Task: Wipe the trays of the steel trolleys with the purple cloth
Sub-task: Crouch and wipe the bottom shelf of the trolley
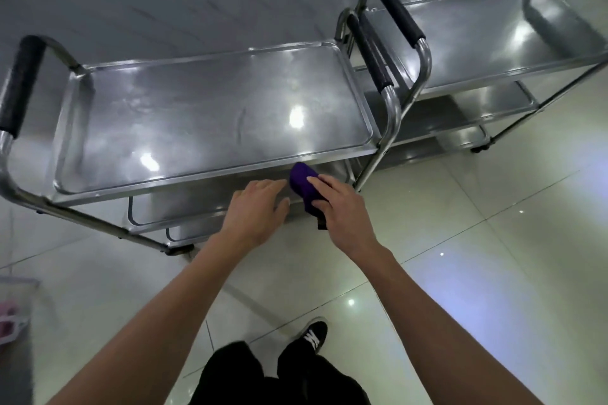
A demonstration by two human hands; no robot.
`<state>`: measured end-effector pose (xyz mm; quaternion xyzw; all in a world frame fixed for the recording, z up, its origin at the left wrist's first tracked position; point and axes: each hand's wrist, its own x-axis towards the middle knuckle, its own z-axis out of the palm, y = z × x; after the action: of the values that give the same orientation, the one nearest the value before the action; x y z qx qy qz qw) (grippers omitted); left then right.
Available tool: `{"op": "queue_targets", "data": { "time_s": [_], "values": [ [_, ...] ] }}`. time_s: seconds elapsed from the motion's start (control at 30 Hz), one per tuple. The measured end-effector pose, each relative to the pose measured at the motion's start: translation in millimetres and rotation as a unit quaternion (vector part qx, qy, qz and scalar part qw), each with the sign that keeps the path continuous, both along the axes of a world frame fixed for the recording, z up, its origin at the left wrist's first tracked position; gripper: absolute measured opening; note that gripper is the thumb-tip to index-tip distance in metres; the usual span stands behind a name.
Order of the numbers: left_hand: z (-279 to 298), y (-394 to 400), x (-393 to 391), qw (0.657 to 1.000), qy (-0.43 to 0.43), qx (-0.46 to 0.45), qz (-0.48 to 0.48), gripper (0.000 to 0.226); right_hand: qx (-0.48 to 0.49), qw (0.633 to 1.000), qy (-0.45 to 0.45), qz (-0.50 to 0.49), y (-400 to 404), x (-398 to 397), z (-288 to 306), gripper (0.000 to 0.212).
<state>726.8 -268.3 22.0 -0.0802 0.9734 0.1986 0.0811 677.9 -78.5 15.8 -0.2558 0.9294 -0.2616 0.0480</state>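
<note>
- Black trousers (256, 381) and one dark shoe (314, 335) at bottom centre of frame; pale floor tiles (477, 273) around
- Right hand (342, 207) at centre holds the purple cloth (304, 187); fingers curled over it, thumb side hidden
- Cloth sits at the near rim of the left trolley's top tray (210, 115), long axis pointing up-frame toward the steel
- Left hand (256, 210) just beside the cloth, fingers straight, holding nothing; contact with the rim unclear
- Second trolley (493, 39) at upper right, well apart; right hand the nearer
</note>
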Motion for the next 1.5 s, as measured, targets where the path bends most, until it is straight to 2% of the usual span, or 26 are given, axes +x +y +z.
{"op": "queue_targets", "data": {
  "time_s": [0.17, 0.33, 0.5, 0.83, 0.93, 1.13, 1.27, 1.5],
  "values": [
    [-7.4, 19.9, -49.0, 0.999, -0.012, 0.042, -0.018, 0.047, 0.01, 1.0, -0.005, -0.005, 10.0, -44.0, -6.3, 0.044],
    [-21.8, 20.0, -113.8, 0.99, 0.01, 0.136, -0.035, 0.029, 0.035, 0.999, -0.02, -0.017, 8.1, -102.1, -15.8, 0.047],
    [-32.6, 12.8, -183.9, 0.979, 0.018, 0.201, -0.015, 0.039, 0.029, 0.998, -0.029, -0.037, 0.7, -163.7, -7.8, 0.044],
    [9.3, 18.7, -303.0, 0.952, 0.052, 0.302, 0.024, 0.043, -0.025, 0.996, -0.027, -0.079, -2.0, -274.5, 31.9, 0.043],
    [11.9, 28.9, -332.0, 0.95, 0.064, 0.305, 0.032, 0.043, -0.037, 0.996, -0.031, -0.07, 3.2, -306.3, 36.4, 0.043],
    [22.6, 52.4, -382.9, 0.936, 0.13, 0.31, 0.101, 0.038, -0.151, 0.985, -0.076, -0.02, 19.2, -365.2, 48.4, 0.044],
    [31.4, 65.7, -409.4, 0.934, 0.169, 0.284, 0.137, 0.039, -0.188, 0.978, -0.091, 0.018, 31.0, -404.9, 58.1, 0.043],
    [31.6, 78.7, -432.2, 0.916, 0.157, 0.309, 0.201, 0.037, -0.128, 0.99, -0.027, 0.051, 40.6, -438.6, 45.7, 0.041]
  ]
}}
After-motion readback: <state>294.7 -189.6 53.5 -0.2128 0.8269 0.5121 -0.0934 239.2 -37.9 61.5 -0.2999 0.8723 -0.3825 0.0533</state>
